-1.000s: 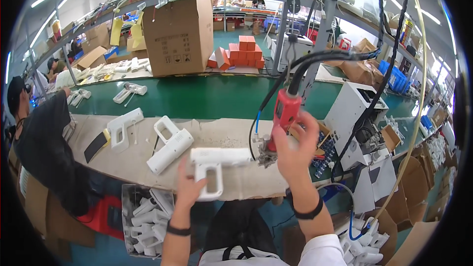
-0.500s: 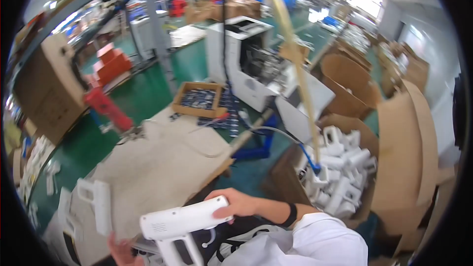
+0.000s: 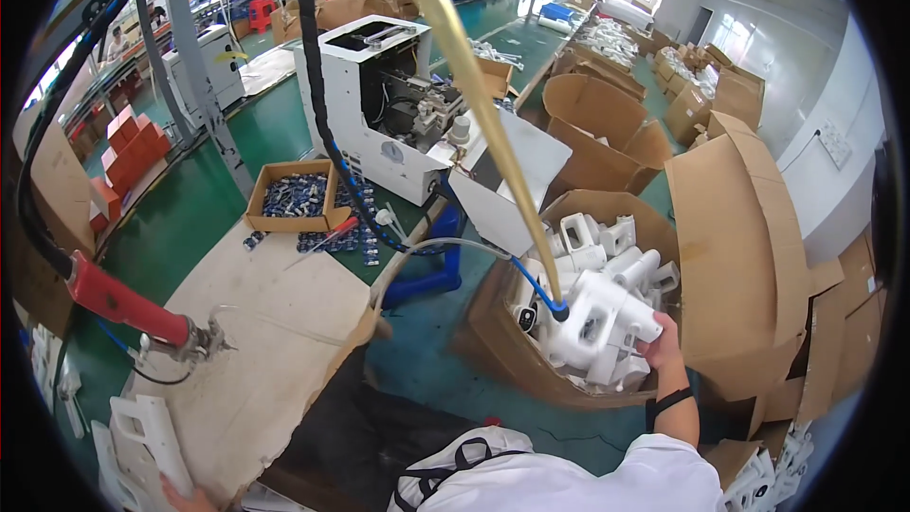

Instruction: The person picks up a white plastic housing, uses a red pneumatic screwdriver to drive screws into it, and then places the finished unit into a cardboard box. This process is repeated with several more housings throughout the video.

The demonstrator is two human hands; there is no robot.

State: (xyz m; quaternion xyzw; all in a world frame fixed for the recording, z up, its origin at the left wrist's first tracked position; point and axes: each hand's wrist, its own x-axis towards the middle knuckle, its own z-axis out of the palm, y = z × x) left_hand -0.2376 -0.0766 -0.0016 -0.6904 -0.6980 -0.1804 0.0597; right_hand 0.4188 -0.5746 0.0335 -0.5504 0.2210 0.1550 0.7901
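Note:
My right hand is closed round the tube end of a white plastic housing with a loop handle. It holds the housing over a cardboard box at the right, among several like white housings. At the lower left, my left hand has its fingers at the near end of another white looped housing, which lies on the worktable's edge. Only part of that hand shows; it seems to grip the piece. One more white housing lies just left of it.
A red-handled tool hangs on a black cable over the board-topped table. A tray of small blue-and-silver parts stands at its far edge. A yellow pole with a blue hose comes down to the box. An opened white machine stands beyond.
My right hand has carried the white housing from in front of me rightward to the box. My left hand has moved down-left to a housing on the table. The view has turned right.

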